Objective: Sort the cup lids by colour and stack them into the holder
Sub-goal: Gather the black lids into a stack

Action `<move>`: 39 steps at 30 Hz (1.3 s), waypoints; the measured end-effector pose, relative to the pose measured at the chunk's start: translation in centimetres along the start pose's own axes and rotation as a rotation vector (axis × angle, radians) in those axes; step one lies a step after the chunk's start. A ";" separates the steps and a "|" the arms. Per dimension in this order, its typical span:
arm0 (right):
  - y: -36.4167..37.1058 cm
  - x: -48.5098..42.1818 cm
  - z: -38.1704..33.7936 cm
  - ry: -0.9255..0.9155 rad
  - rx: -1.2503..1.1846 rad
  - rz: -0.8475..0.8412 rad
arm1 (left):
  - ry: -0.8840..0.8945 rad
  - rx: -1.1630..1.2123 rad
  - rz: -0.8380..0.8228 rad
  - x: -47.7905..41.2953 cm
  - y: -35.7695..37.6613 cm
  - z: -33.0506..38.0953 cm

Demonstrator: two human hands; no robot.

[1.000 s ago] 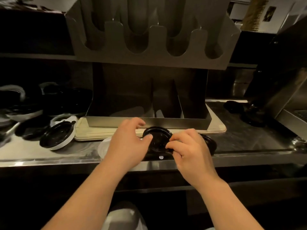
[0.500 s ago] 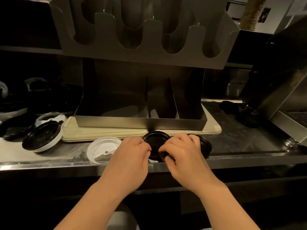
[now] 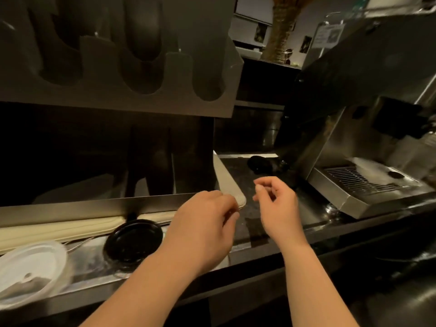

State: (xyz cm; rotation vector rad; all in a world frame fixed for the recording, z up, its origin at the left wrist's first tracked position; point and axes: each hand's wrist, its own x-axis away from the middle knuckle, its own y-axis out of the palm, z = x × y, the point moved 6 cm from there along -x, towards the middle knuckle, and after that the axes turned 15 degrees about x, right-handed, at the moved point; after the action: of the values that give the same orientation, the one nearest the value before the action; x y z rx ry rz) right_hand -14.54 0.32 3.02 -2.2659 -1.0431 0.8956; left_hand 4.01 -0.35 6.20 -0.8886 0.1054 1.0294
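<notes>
The left hand (image 3: 203, 230) hangs palm down just above the desk (image 3: 92, 258), fingers curled under. Whether they have anything beneath them I cannot tell, since the back of the hand hides it. The right hand (image 3: 278, 204) is raised a little beside it, fingers loosely bent and thumb near the forefinger, with nothing in it that I can see. Just left of the left hand a black lid (image 3: 133, 241) lies flat on the desk, its far edge against the cream tray (image 3: 59, 228). A white lid (image 3: 30, 267) lies further left, near the desk's front edge and apart from the black one. The holder (image 3: 82, 207) stands on the tray directly behind the black lid; its divided bays look dark and I see no lids in them. Above it hangs a cup rack (image 3: 118, 67), and a coffee machine (image 3: 365, 185) stands off to the right. The step in hand looks to be gathering the black lids. To do it well, I would pinch the black lid by its rim rather than press its centre, and nest it squarely on any other black one. The stack should then go down level into one bay, with the white lid saved for a separate bay.
</notes>
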 end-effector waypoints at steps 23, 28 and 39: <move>6.7 -19.4 10.5 0.225 0.956 -0.248 | -0.068 -0.066 -0.017 -2.3 1.7 -1.3; 6.4 -18.7 9.5 0.097 0.970 -0.119 | -0.062 -0.049 0.006 -1.7 1.3 -1.4; 4.6 -13.7 5.2 -0.076 0.794 0.067 | -0.075 0.001 0.045 0.1 -0.2 0.1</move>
State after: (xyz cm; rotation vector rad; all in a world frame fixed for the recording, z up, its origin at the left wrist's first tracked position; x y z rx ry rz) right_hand -22.96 -12.48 1.44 -1.6066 -0.4958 1.1701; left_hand 4.21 -0.29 6.37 -0.8485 0.0628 1.1032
